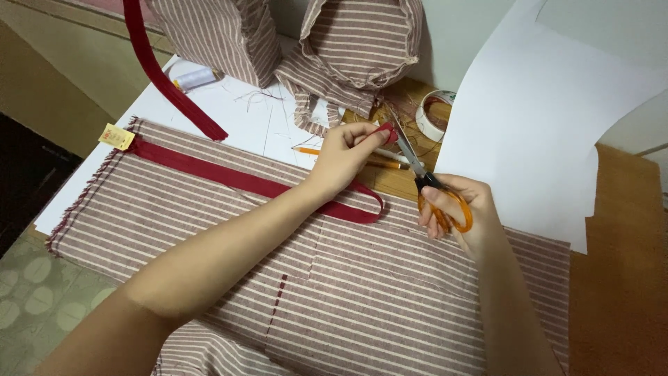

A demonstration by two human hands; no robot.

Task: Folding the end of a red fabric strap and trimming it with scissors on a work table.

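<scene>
My left hand (344, 154) pinches the lifted end of a dark red fabric strip (229, 177). That strip lies across a maroon and white striped cloth (390, 292) spread over the table. Orange-handled scissors (435, 195) are in my right hand (463, 216), and their blades point up-left, meeting the strip's end right by my left fingertips. The strip loops back under my left wrist.
A large white paper sheet (550, 118) covers the right. Striped sewn pieces (362, 42) stand at the back. A tape roll (433, 115), an orange pencil (390, 163), a thread spool (195, 78), a second red strip (163, 76) and a yellow tag (116, 136) lie around.
</scene>
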